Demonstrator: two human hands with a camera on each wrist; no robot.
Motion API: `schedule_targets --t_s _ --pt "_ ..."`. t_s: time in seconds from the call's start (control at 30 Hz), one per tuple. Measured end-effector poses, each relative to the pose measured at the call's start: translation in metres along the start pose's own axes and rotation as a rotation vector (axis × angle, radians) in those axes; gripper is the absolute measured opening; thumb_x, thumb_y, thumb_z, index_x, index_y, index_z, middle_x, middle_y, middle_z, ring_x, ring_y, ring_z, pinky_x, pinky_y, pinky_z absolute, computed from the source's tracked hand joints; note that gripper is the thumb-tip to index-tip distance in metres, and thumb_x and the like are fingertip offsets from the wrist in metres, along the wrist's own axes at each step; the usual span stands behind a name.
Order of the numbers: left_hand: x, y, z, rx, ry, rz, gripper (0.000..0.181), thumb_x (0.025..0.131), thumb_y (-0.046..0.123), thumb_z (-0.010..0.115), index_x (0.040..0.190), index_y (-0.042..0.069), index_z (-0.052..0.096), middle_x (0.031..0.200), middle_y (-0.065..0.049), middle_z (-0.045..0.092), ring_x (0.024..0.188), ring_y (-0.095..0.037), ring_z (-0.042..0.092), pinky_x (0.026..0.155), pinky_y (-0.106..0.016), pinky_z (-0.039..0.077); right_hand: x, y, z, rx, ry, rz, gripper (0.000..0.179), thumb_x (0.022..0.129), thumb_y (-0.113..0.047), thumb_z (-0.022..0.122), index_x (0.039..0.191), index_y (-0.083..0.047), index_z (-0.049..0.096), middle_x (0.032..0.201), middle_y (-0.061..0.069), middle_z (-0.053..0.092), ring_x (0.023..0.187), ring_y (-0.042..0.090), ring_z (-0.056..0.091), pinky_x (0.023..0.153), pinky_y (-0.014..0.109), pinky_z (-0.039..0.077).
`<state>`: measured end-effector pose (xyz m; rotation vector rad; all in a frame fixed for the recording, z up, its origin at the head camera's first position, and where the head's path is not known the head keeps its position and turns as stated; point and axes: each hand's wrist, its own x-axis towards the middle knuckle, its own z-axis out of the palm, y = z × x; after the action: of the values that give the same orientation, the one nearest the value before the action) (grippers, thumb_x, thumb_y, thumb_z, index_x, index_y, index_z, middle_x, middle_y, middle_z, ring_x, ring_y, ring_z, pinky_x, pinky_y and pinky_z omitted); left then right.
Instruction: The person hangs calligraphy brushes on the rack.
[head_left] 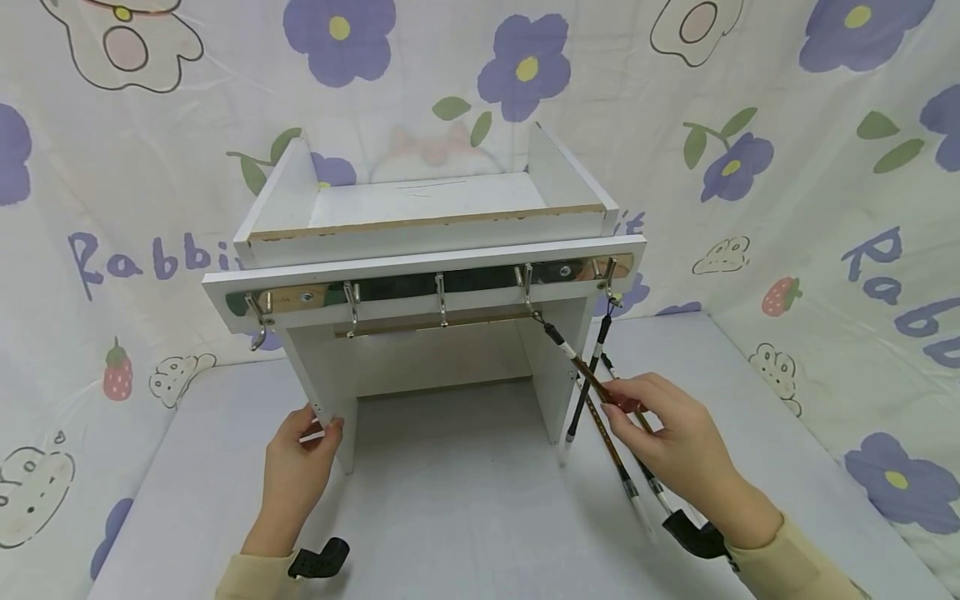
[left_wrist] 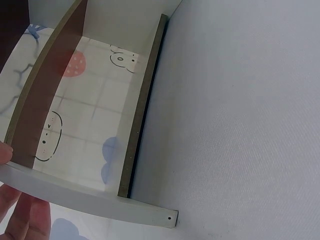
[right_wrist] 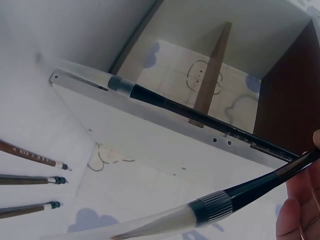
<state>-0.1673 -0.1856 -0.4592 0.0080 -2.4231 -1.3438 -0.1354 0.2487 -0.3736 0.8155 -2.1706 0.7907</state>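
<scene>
Brown brush point(head_left: 589, 375), pinched in right hand point(head_left: 671, 427), tilted

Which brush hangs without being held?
The dark brush on the rightmost hook; the right hand pinches a brown brush, the other brushes lie on the table.

Tabletop point(head_left: 450, 533), one: pale, finely textured. Bore one white shelf unit point(head_left: 465, 205), standing upright on its side panels. Three brushes point(right_wrist: 31, 153), brown-handled, lay beside the unit, roughly side by side, dark-ended.
</scene>
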Motion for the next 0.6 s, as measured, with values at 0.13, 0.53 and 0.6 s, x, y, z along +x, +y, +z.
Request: schedule_targets --t_s 0.13,0.53,0.6 --pt "-0.0004 0.0003 -0.0004 0.000 -0.003 -0.005 0.032 0.095 0.019 0.063 0.125 0.008 0.063 0.113 -0.008 0.062 0.099 -0.029 0.064 0.079 -0.041 0.056 0.0007 0.0004 0.0011 -0.001 0.004 -0.005 0.030 0.078 -0.002 0.070 0.106 -0.013 0.070 0.093 -0.009 0.064 0.079 0.007 0.059 0.062 0.014 0.048" --pt "0.0002 -0.0009 0.0006 0.017 0.006 0.015 0.032 0.094 0.018 0.063 0.125 0.008 0.063 0.113 -0.007 0.062 0.099 -0.027 0.065 0.078 -0.037 0.057 0.0017 -0.0003 0.0019 0.004 0.006 0.000 0.029 0.078 0.000 0.071 0.104 -0.013 0.069 0.092 -0.010 0.063 0.078 0.006 0.058 0.056 0.013 0.044" --pt "0.0001 -0.0008 0.0006 0.014 0.007 0.016 0.032 0.094 0.018 0.063 0.125 0.008 0.063 0.112 -0.007 0.062 0.099 -0.027 0.064 0.078 -0.037 0.057 0.0013 -0.0003 0.0018 0.004 0.004 0.004 0.030 0.078 0.000 0.071 0.105 -0.013 0.069 0.092 -0.010 0.063 0.078 0.006 0.058 0.055 0.013 0.043"
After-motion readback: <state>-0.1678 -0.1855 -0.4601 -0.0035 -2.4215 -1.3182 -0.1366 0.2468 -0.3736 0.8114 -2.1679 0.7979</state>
